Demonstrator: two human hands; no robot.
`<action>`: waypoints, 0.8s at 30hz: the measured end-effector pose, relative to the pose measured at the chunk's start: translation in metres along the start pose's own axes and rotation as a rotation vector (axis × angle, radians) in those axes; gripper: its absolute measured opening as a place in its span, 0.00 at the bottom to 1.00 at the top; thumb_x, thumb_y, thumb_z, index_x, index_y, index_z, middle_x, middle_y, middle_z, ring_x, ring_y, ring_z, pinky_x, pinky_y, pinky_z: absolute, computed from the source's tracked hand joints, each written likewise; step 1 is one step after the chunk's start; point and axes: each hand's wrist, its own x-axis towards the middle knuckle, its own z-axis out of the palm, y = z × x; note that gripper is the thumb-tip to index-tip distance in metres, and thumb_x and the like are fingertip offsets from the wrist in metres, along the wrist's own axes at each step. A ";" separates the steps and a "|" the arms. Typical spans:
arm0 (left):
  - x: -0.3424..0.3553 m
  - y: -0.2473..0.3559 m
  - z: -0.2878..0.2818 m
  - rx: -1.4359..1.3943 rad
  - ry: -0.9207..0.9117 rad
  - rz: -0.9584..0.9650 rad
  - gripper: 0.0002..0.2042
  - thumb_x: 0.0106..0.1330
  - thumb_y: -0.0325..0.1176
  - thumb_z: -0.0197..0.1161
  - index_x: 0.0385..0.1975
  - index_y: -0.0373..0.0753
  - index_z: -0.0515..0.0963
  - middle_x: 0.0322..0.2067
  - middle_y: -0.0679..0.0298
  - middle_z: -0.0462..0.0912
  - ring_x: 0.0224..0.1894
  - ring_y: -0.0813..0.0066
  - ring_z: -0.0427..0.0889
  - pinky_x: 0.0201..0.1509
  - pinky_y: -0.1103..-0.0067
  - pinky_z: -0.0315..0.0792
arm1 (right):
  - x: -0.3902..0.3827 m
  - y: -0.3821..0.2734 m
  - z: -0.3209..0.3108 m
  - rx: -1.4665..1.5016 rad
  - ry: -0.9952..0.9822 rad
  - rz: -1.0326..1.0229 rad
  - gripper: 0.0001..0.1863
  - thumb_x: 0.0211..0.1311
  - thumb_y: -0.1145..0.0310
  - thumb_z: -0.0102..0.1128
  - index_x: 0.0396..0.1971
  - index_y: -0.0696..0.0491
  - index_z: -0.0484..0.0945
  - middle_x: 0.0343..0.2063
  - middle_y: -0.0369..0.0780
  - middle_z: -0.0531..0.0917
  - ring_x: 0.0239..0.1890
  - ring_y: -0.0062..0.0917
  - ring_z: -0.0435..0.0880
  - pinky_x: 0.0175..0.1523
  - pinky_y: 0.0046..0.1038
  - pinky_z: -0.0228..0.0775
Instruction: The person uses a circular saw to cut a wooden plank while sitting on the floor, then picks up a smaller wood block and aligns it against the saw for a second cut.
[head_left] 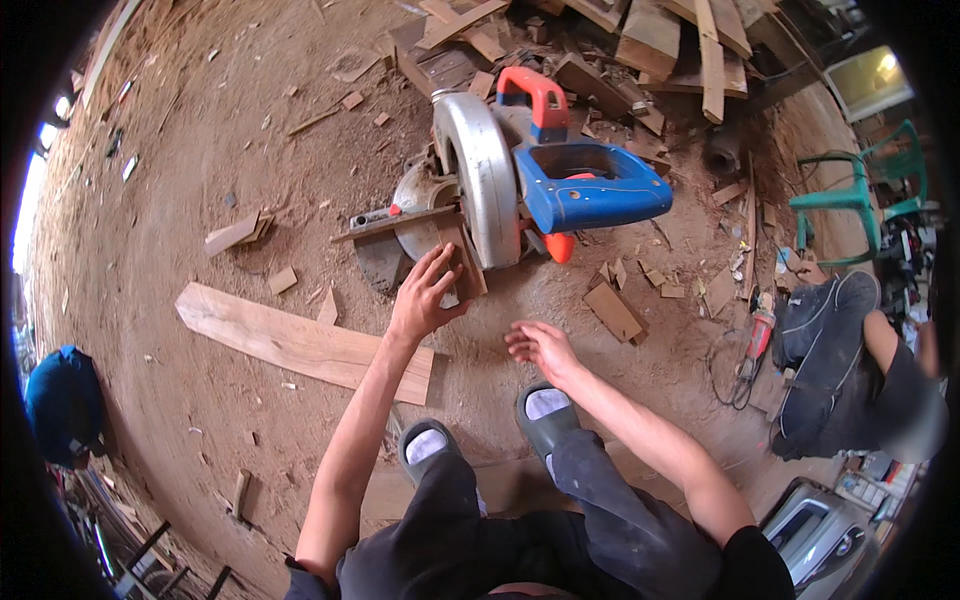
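Note:
A cut-off saw stands on the dirt ground in front of me, with a silver blade guard, a blue rear handle and an orange-red top grip. Against its metal fence lies a short brown wooden block. My left hand grips this block, fingers over its top and thumb at the near edge. Below the saw's handle, my right hand hovers open and holds nothing. The blade is mostly hidden by the guard. A long wooden board lies left of my left forearm.
Scrap lumber is heaped behind the saw. Offcuts lie to the right, near a red angle grinder. At the right, another person sits low near a green plastic chair. A blue bundle is at far left.

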 end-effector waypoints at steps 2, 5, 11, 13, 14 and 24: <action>0.000 -0.001 -0.002 -0.007 -0.009 -0.026 0.28 0.49 0.39 0.79 0.51 0.38 0.82 0.69 0.53 0.70 0.70 0.50 0.71 0.71 0.62 0.71 | -0.020 0.008 -0.022 -0.004 0.070 -0.030 0.14 0.78 0.65 0.51 0.53 0.57 0.79 0.41 0.42 0.88 0.36 0.24 0.88 0.37 0.25 0.81; -0.004 -0.003 -0.011 0.013 -0.008 -0.038 0.28 0.50 0.39 0.79 0.52 0.37 0.81 0.69 0.51 0.70 0.70 0.49 0.70 0.71 0.61 0.70 | -0.059 0.022 -0.060 -0.068 0.245 -0.080 0.14 0.77 0.65 0.53 0.51 0.57 0.81 0.38 0.42 0.89 0.33 0.23 0.88 0.36 0.25 0.81; -0.005 0.015 0.004 -0.009 -0.127 -0.049 0.33 0.51 0.41 0.78 0.59 0.36 0.77 0.69 0.47 0.69 0.72 0.47 0.66 0.74 0.60 0.66 | -0.159 0.078 -0.207 -0.694 0.439 -0.053 0.12 0.71 0.66 0.57 0.33 0.59 0.86 0.27 0.40 0.88 0.27 0.19 0.84 0.33 0.26 0.76; 0.002 0.005 -0.012 0.016 -0.192 -0.054 0.36 0.53 0.43 0.77 0.62 0.37 0.74 0.71 0.48 0.65 0.73 0.47 0.63 0.76 0.61 0.63 | -0.178 0.062 -0.212 -1.092 0.303 0.162 0.15 0.65 0.64 0.59 0.26 0.60 0.86 0.23 0.41 0.86 0.25 0.20 0.82 0.32 0.29 0.74; 0.008 0.009 -0.017 0.014 -0.254 -0.047 0.36 0.54 0.43 0.77 0.64 0.37 0.73 0.71 0.47 0.64 0.74 0.47 0.62 0.76 0.61 0.63 | -0.184 0.071 -0.226 -1.080 0.284 0.190 0.16 0.63 0.63 0.60 0.25 0.61 0.85 0.21 0.41 0.85 0.25 0.21 0.81 0.32 0.30 0.74; 0.031 -0.007 -0.053 0.150 -0.815 0.073 0.50 0.57 0.66 0.68 0.75 0.41 0.60 0.74 0.45 0.56 0.78 0.45 0.52 0.80 0.60 0.56 | -0.196 0.146 -0.222 -0.938 0.197 0.280 0.21 0.57 0.55 0.61 0.22 0.61 0.82 0.17 0.45 0.81 0.21 0.30 0.78 0.32 0.39 0.72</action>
